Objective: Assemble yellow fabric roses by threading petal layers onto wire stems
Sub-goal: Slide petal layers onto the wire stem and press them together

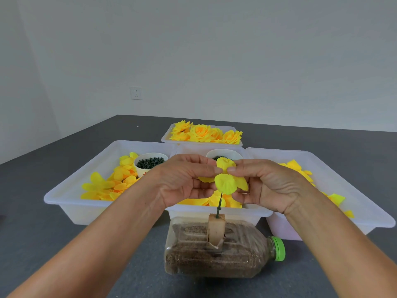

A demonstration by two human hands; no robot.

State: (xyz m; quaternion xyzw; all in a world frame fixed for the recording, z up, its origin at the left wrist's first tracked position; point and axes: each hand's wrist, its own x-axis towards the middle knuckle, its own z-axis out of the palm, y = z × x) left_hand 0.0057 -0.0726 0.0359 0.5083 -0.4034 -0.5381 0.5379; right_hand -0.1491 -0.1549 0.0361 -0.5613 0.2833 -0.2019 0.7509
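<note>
A thin green wire stem (219,204) stands upright in a tan block (216,230) set on a bottle lying on its side. At the stem's top sits a yellow fabric petal layer (227,182). My left hand (184,179) and my right hand (264,183) meet over it, thumbs and fingers of both pinching the petals from either side. Part of the layer is hidden behind my fingers.
The sand-filled bottle (214,254) with a green cap (279,248) lies near the table's front edge. Behind it stand white trays of loose yellow petals (107,183), two cups of dark green parts (150,162), and a far tray of finished roses (204,133).
</note>
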